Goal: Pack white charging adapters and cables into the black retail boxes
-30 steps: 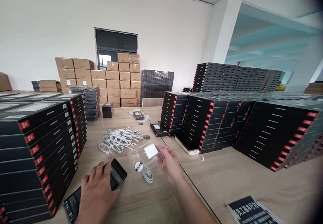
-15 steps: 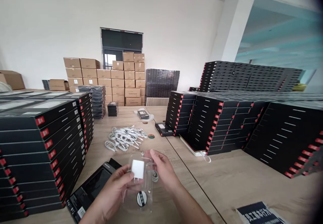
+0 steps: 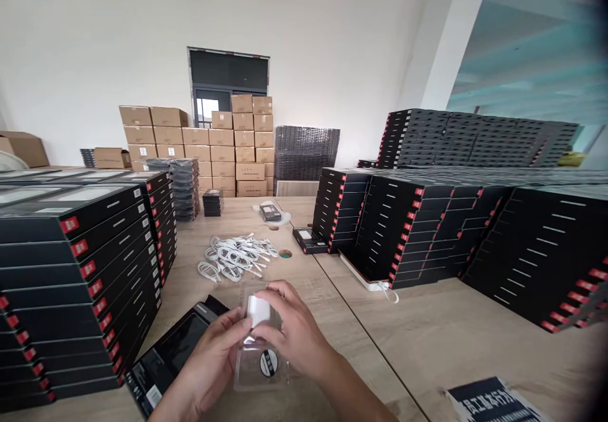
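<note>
My left hand (image 3: 219, 345) grips a clear plastic tray (image 3: 251, 376) from its left side. Inside the tray's upper part sits a white charger plug (image 3: 259, 310), with my right hand (image 3: 295, 327) closed over it, thumb and fingers on its right side. A round black-and-white label (image 3: 268, 363) shows at the tray's lower part. Under and left of my left hand lies a black box (image 3: 178, 346) on the table. Beyond my hands is a pile of white cables (image 3: 237, 256).
Tall stacks of black boxes stand at left (image 3: 76, 282) and right (image 3: 408, 232). A white-edged box (image 3: 363, 275) with a cable loop lies by the right stack. Brown cartons (image 3: 218, 149) line the wall. A printed sheet (image 3: 489, 400) lies at the lower right.
My right hand has moved left from the tray's upper right edge onto the charger plug. The plug's prongs are no longer visible. My left hand stays on the tray.
</note>
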`<action>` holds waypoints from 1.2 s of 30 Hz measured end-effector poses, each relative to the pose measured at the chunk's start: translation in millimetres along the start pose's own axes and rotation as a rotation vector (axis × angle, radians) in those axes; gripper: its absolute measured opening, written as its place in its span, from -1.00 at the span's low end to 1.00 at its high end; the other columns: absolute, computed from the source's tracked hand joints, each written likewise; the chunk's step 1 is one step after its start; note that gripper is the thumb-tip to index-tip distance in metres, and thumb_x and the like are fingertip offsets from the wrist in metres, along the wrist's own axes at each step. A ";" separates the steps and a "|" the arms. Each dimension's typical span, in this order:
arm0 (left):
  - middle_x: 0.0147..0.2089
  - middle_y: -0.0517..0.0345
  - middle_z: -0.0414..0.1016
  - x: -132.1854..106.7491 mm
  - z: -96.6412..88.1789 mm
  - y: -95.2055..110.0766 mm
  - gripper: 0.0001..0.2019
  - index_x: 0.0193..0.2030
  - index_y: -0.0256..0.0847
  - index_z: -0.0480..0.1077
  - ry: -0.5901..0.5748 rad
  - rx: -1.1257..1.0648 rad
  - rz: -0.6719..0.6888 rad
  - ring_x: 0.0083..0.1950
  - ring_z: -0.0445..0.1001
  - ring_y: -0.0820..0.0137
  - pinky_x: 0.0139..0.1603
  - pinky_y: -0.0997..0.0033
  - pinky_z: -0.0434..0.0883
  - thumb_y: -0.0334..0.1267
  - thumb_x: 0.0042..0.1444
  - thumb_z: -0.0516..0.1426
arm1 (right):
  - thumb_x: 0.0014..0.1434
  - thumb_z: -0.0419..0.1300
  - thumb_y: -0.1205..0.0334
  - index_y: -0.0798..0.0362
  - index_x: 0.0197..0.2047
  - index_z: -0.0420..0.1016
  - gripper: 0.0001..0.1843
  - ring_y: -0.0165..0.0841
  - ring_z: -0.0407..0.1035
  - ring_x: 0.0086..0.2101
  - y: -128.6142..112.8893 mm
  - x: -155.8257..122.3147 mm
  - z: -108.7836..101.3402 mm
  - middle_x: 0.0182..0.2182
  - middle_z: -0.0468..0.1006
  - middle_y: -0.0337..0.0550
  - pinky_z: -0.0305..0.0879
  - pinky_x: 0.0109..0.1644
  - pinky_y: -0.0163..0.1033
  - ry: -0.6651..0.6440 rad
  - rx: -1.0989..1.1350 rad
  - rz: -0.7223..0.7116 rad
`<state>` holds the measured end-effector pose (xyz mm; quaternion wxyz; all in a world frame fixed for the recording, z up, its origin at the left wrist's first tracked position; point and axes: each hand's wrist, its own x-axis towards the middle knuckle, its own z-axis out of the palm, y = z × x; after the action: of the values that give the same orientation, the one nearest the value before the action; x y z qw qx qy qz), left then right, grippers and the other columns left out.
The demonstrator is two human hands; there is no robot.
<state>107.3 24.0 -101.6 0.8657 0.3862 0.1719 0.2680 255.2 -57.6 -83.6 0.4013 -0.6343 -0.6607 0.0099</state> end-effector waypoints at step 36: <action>-0.13 0.05 0.58 -0.2 -1.7 -0.7 -0.50 0.19 -0.10 0.30 -0.068 -0.132 -0.099 -0.23 0.55 0.35 -0.23 0.38 0.41 -0.25 0.10 0.25 | -0.13 0.30 0.42 -0.04 -0.21 0.53 -0.65 -0.28 0.36 -0.29 -1.0 2.2 -22.4 -0.32 0.45 -0.21 0.32 -0.19 -0.24 0.061 0.369 0.091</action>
<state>106.6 24.5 -103.2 0.9068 0.3282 0.1431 0.2224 266.8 -67.0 -66.7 0.5296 -0.5792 -0.6060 0.1298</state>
